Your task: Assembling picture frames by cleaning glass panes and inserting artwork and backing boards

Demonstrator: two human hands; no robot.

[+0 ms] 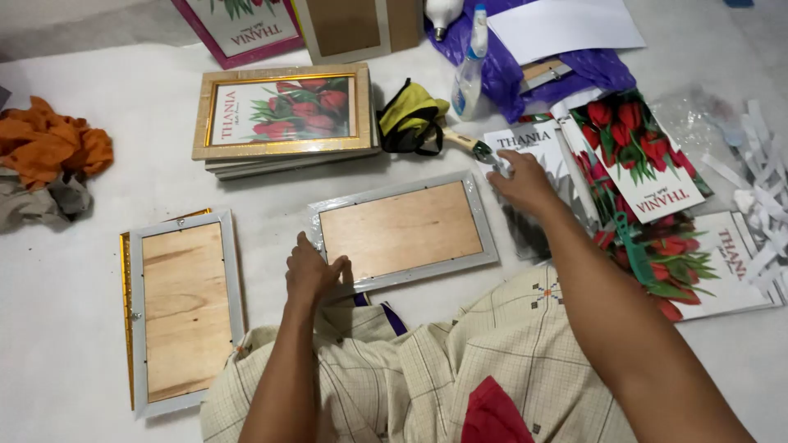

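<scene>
Nearest the camera: lap in checked cream cloth with a red patch. Left hand rests flat on the near-left corner of the silver-edged picture frame lying face down with its plywood back up; fingers spread and pressing, not curled around anything. That frame lies on the white floor sheet straight in front of the lap, long side across.

To its left, a second face-down silver frame with a plywood back lies lengthwise, stacked on a gold-edged frame whose rim shows at its left side.

Right hand reaches out past the centre frame's far-right corner, palm down, fingers on the top sheet of a pile of printed red-tulip sheets; whether it pinches a sheet, cannot tell. More tulip prints fan out to the right, with a green comb-like tool lying on them.

Further out: wooden-handled paintbrush just beyond the right hand, a yellow-and-black cloth beside it, a stack of gold frames with a tulip picture on top, and a clear spray bottle against a purple plastic bag. Far left, a crumpled orange rag.
</scene>
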